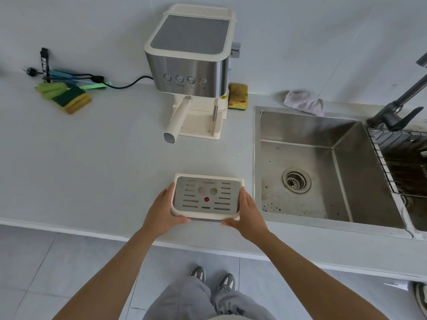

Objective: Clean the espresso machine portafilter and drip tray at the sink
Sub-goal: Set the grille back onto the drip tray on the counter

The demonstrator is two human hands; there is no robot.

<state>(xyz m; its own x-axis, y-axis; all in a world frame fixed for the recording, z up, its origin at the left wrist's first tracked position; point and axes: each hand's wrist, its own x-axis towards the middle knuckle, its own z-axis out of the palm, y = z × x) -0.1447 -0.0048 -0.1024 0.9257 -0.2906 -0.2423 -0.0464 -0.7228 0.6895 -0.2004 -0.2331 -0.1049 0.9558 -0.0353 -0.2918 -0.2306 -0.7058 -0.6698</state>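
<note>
Left hand (161, 211) gripping left end of cream plastic drip tray with slotted steel grate (206, 197), thumb wrapping front rim. Right hand (248, 211) gripping right end likewise. Tray lying near front edge of pale grey countertop (104, 169), just left of stainless steel sink (307, 128). Probably handling light and rigid, with grate loose and liquid possibly sloshing inside. Holding both ends level looking safest. Countertop looking smooth, open.

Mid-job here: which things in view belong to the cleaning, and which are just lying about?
Job: drip tray, held by left hand and right hand; portafilter in the espresso machine; sink; faucet.
Lying about: green sponge, yellow sponge, cloth, power cable.
</note>
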